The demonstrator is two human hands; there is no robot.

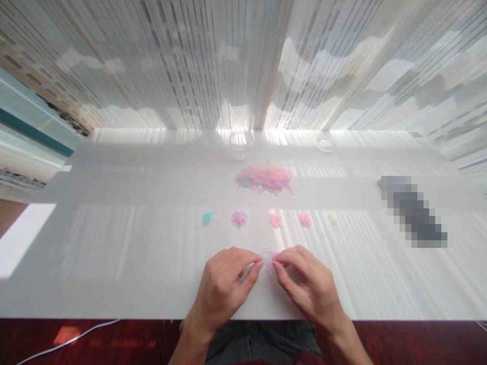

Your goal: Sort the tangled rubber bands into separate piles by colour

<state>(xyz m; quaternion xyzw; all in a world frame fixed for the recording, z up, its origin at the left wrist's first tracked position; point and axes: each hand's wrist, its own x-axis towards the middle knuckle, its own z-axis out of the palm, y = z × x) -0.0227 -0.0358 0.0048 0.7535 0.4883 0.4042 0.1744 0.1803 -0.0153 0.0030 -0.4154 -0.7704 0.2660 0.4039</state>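
Observation:
Near the front of the white table, my left hand and my right hand face each other, thumb and forefinger pinched together on each. Between their fingertips is a small tangle of thin pastel strands, bluish and pink-purple; both hands grip it at its sides. Just beyond lies a row of small strand piles: teal, purple, coral pink, light pink and pale yellow. Farther back spreads a larger mixed heap of pastel strands.
A clear round tub stands at the back of the white table, with a clear lid to its right. A pixelated dark object lies at the right. Striped curtains hang behind the table. A white cable runs across the floor.

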